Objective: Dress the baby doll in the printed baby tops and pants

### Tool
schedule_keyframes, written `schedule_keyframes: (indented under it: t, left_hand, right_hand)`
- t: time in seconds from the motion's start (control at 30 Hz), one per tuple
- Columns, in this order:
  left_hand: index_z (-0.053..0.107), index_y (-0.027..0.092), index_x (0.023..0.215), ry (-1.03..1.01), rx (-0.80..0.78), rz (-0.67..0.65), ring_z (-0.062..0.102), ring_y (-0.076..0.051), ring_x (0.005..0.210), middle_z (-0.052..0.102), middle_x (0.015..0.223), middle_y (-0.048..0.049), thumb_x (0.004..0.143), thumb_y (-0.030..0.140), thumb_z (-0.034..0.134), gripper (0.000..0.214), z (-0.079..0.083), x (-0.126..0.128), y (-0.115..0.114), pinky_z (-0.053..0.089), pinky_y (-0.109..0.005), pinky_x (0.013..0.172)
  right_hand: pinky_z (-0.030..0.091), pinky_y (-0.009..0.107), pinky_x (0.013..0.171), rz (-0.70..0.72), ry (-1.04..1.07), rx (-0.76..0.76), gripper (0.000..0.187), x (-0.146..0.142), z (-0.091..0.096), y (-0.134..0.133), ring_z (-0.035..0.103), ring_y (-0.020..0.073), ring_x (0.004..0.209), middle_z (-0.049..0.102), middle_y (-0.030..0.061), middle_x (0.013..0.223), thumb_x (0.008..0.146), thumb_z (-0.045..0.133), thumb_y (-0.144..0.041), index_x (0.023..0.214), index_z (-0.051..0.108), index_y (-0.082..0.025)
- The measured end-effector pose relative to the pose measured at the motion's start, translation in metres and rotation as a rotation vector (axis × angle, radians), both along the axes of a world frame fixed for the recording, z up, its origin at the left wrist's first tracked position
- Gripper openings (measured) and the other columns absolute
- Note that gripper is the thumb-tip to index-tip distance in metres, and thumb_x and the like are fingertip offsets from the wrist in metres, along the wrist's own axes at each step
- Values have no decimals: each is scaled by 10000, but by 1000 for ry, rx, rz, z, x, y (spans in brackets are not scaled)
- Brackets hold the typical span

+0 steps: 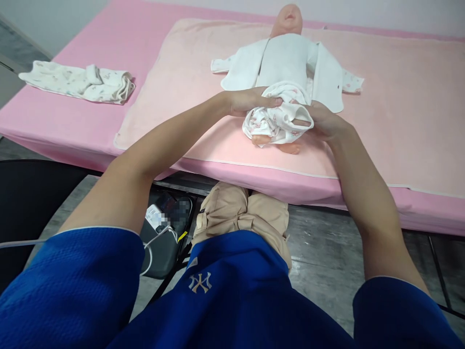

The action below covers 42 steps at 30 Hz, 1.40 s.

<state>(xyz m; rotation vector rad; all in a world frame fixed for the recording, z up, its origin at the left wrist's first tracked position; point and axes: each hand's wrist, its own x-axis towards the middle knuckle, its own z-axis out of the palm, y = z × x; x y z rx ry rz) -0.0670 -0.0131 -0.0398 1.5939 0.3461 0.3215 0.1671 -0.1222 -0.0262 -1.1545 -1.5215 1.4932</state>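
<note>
Left grip (250, 101) and right grip (325, 121) each pinch the printed baby trousers (278, 118) bunched over the legs of the baby doll (286, 63) on the pink mat (399, 97); soft, light cloth, I judge, best held at the waistband.

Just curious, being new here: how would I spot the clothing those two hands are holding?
On the pink bed lies a baby doll. Bunched round its legs, between the left hand and the right hand, is the garment: white with faint pink print, unlike the flat, open white top above.
</note>
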Motion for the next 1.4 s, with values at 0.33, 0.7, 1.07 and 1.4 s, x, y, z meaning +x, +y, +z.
schedule_keyframes:
  t: [0.33, 0.7, 1.07, 1.4]
  left_hand:
    - [811, 224, 1314, 19, 16, 42, 743, -289, 1312, 854, 1166, -83, 904, 691, 773, 622, -3, -1, 0, 564, -364, 1168]
    - [827, 237, 1276, 88, 2, -6, 763, -317, 1325, 865, 1165, -112, 695, 620, 937, 705, 6, -4, -3, 618, -329, 1088]
    - [733, 183, 1440, 17, 31, 44, 687, -311, 1449, 836, 1282, -155, 851, 717, 784, 796, 7, -4, -15, 531, -342, 1207]
    - [774, 164, 1348, 186, 186, 19, 692, -413, 1394, 809, 1185, -130, 804, 627, 824, 716, 20, 1, -10, 546, -517, 1179]
  right_hand:
    - [637, 489, 1082, 76, -7, -24, 805, 3, 10, -4, 743, 366, 1255, 828, 61, 1160, 614, 1003, -749, 1234, 752, -300]
    - [646, 502, 980, 59, 10, 25, 674, 10, -11, 4, 730, 321, 935, 665, 17, 671, 686, 840, -934, 897, 695, -310]
    - [628, 530, 1093, -61, 81, 42, 704, -6, 5, -13, 739, 379, 1244, 824, 69, 1106, 570, 1069, -466, 1156, 733, -266]
    - [625, 499, 1112, -344, 68, 180, 500, -25, -3, -26, 739, 337, 1163, 754, 33, 921, 712, 945, -645, 900, 706, -248]
